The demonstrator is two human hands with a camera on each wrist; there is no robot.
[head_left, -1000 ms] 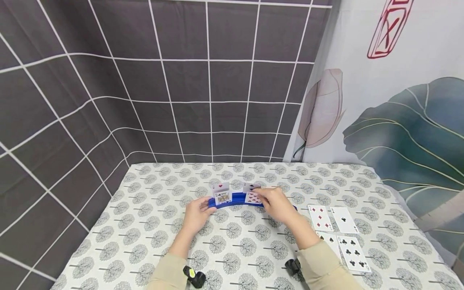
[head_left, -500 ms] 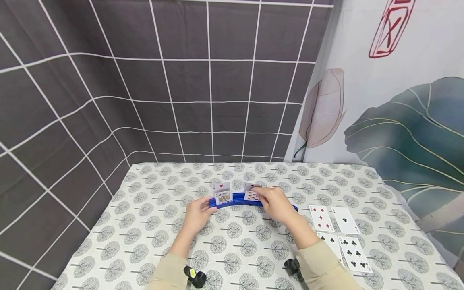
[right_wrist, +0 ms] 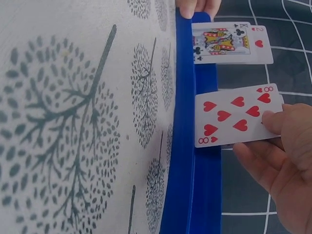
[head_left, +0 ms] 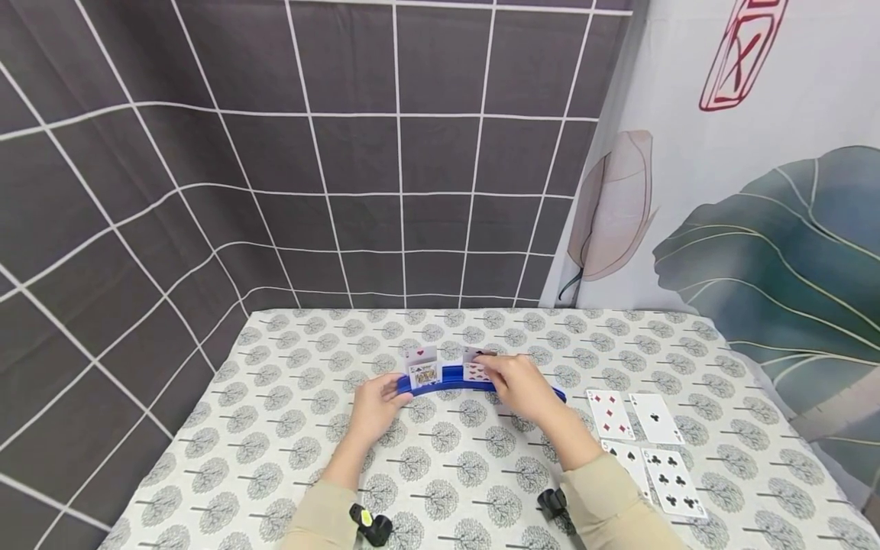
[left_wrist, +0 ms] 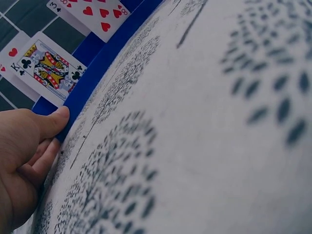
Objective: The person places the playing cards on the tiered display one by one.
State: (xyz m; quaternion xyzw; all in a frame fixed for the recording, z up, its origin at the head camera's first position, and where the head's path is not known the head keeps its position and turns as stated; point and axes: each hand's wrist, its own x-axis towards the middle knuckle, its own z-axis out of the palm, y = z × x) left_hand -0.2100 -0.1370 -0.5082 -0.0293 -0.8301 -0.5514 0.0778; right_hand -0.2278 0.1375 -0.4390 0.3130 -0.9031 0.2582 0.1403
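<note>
A curved blue card holder (head_left: pixel 451 376) stands on the table. My left hand (head_left: pixel 374 409) grips its left end, thumb on the front edge. Beside that thumb the king of clubs (left_wrist: pixel 50 69) stands in the holder, with a heart card (right_wrist: pixel 261 45) behind it. My right hand (head_left: pixel 524 388) pinches the eight of hearts (right_wrist: pixel 236 114) by its upper edge; the card's lower edge is at the holder's slot. Behind it, a three of clubs or spades (left_wrist: pixel 59 7) shows at one corner; its suit I cannot tell for sure.
Four-cornered group on the right: five of diamonds (head_left: pixel 609 414), a club card (head_left: pixel 656 418), a spade card (head_left: pixel 627 461) and six of clubs (head_left: pixel 674 481) lie face up on the patterned tablecloth (head_left: pixel 440 489). A dark grid-patterned curtain (head_left: pixel 440 153) hangs behind.
The eight of hearts and my right hand have shifted slightly left along the holder, and the card sits a little higher in the head view. My left hand keeps its grip.
</note>
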